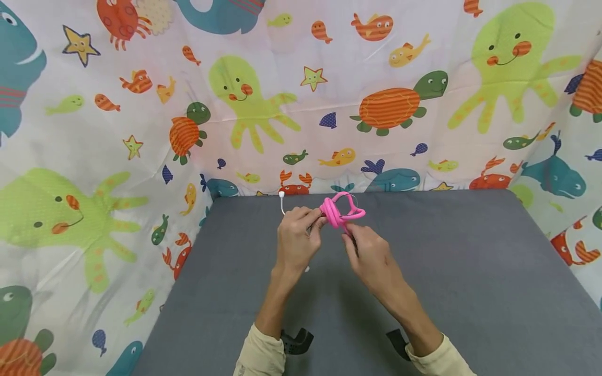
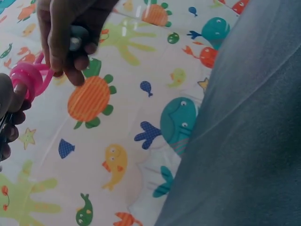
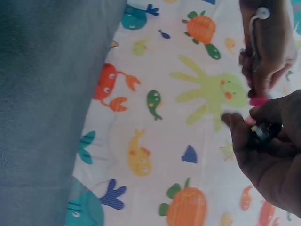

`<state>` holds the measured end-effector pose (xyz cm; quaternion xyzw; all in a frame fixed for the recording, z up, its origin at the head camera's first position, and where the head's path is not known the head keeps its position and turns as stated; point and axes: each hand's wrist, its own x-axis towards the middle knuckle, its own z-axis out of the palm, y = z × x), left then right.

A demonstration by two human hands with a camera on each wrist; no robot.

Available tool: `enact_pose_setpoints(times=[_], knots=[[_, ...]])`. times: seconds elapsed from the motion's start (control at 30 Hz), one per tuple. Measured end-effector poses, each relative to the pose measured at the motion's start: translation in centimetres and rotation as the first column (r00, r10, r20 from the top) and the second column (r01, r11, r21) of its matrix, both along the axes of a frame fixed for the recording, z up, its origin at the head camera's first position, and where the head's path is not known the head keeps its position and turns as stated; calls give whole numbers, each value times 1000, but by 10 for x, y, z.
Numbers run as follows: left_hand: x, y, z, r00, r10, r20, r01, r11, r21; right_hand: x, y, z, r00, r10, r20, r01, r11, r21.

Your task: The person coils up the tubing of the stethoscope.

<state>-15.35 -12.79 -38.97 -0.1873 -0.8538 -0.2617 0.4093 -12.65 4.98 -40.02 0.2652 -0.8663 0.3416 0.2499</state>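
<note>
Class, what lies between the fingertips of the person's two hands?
In the head view, a wound pink cord lies between the left hand and right hand.

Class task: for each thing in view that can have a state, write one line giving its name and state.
Pink cord: wound in coils, a loop sticking out.
White-tipped wire: bent near its tip.
Left hand: fingers curled, pinching beside the coils.
Right hand: fingers curled, pinching just below the coils.
Patterned cloth: hanging, lightly creased.
Grey tabletop: flat.
</note>
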Motion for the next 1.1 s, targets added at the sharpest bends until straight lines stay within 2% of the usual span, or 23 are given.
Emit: enact_pose_setpoints(times=[0.1,0.17,0.23,0.37,0.5,0.6,0.7,0.8,0.83,0.9,0.93,0.97,1.0,1.07,1.1], knots=[[2,3,4,998,55,-40,-58,996,-62,6,-1,5,986,-41,-159,46,998,32],[4,5,6,995,73,-66,-79,992,-96,9,-1,7,969,-34,-246,43,999,30],[5,6,8,993,82,-85,-92,987,-129,10,-1,11,956,-17,-291,20,1000,8],[7,8,12,989,109,-101,-127,972,-199,7,3,16,947,49,-318,-74,995,-65],[8,8,12,988,103,-116,-129,959,-251,1,10,19,954,124,-274,-180,966,-187],[10,8,12,988,70,-139,-104,961,-255,-4,15,24,973,101,-209,-171,920,-352],[11,8,12,982,37,-188,-85,963,-255,-8,17,28,989,77,-127,-132,842,-524],[11,9,13,970,12,-241,-76,964,-257,-9,17,30,996,65,-56,-86,773,-628],[11,8,13,966,4,-258,-73,963,-258,-9,17,31,997,69,-32,-73,759,-647],[11,8,14,960,-11,-281,-64,964,-257,-9,18,33,993,116,32,-62,726,-685],[10,7,14,956,-18,-292,-60,964,-258,-9,19,34,984,164,73,-66,709,-702],[10,7,14,953,-26,-303,-56,964,-260,-10,21,36,965,235,118,-78,685,-724],[10,6,14,949,-36,-314,-52,963,-265,-11,24,38,934,317,165,-91,659,-747],[9,5,15,938,-60,-340,-39,960,-278,-14,30,41,840,481,252,-106,601,-792],[9,4,15,932,-73,-354,-35,957,-289,-15,34,42,793,536,289,-104,587,-803]])
